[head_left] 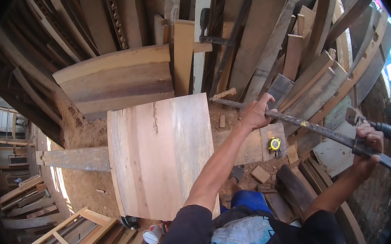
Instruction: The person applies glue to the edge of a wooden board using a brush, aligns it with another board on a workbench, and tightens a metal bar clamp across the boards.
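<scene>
A long metal bar clamp point(305, 124) is held out to the right, slanting across in front of me. My left hand point(257, 113) is closed on its bar near the far end, close to the fixed jaw point(225, 93). My right hand point(369, 145) grips the clamp around its sliding jaw, beside the dark screw handle point(387, 131). To the left of the clamp lies a wide wooden panel point(159, 160) of several boards, with pale and pinkish strips. My left forearm passes over the panel's right edge, and nothing is clamped between the jaws.
A plank point(74, 161) runs under the panel. A yellow tape measure point(274, 144) sits on the board to its right. Another clamp point(216, 40) stands among leaning timber at the back. A white cup point(152, 234), a wooden frame point(65, 240) and sawdust point(83, 132) lie around.
</scene>
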A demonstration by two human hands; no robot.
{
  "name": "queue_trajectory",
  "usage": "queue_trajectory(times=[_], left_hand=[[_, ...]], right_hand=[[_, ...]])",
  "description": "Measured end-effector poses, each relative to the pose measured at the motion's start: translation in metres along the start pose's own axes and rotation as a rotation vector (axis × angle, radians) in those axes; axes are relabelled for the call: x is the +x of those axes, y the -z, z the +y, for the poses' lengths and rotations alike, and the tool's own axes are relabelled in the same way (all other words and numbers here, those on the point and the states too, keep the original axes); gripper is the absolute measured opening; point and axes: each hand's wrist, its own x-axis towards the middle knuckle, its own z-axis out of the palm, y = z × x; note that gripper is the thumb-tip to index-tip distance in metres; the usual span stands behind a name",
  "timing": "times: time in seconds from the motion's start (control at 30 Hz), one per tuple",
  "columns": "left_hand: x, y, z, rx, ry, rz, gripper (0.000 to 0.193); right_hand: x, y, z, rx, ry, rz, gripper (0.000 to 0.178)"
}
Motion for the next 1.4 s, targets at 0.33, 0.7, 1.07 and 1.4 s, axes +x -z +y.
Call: queue_trajectory(times=[0.33, 0.7, 1.07, 1.4], left_hand=[[0.025, -0.080, -0.021, 0.256, -0.162, -0.038, 0.027], [0.023, -0.109, -0.018, 0.324, -0.346, -0.066, 0.025], [-0.052, -0.163, -0.051, 0.310, -0.223, -0.528, 0.026], [-0.004, -0.142, -0.030, 0.422, -0.315, -0.337, 0.008]], right_hand=[[-0.091, 0.052, 0.017, 0.128, -0.328, 0.406, 0.033], [-0.157, 0.082, 0.021, 0.479, -0.606, 0.769, 0.034], [-0.210, 0.126, 0.011, 0.326, -0.910, 0.964, 0.030], [-0.249, 0.135, 0.025, 0.584, -0.777, 0.778, 0.036]])
